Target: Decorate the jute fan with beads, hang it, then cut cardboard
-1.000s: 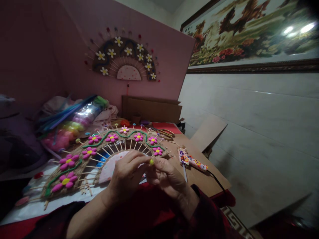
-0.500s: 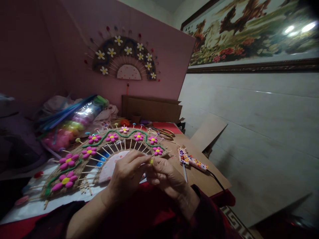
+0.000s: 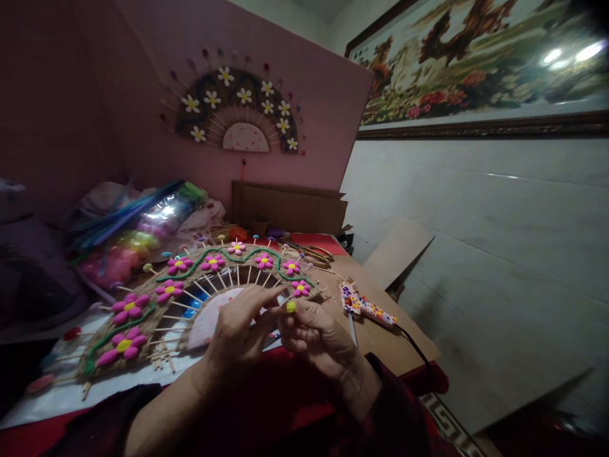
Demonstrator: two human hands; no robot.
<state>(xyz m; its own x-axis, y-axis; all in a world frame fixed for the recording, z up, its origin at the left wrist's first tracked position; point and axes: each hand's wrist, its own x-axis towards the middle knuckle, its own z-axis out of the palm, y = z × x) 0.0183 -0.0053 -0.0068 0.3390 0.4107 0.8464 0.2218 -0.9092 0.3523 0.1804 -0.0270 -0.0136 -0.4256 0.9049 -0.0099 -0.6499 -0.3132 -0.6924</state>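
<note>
i see the right hand (image 3: 326,343) pinching a small yellow ball (image 3: 290,307) between thumb and forefinger. the left hand (image 3: 238,327) curls just beside it, and i cannot tell whether those fingers hold anything. behind the fingers and to their left lies the flowered fan (image 3: 212,263); the glue gun (image 3: 375,313) rests to their right.

Room above fan (image 3: 190,277), glue gun (image 3: 375,312) rightward

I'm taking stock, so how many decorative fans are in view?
2: the pink-flowered fan lower down, partly covered by the left hand, and the white-flowered fan above it on the pink panel. No others show.
</note>
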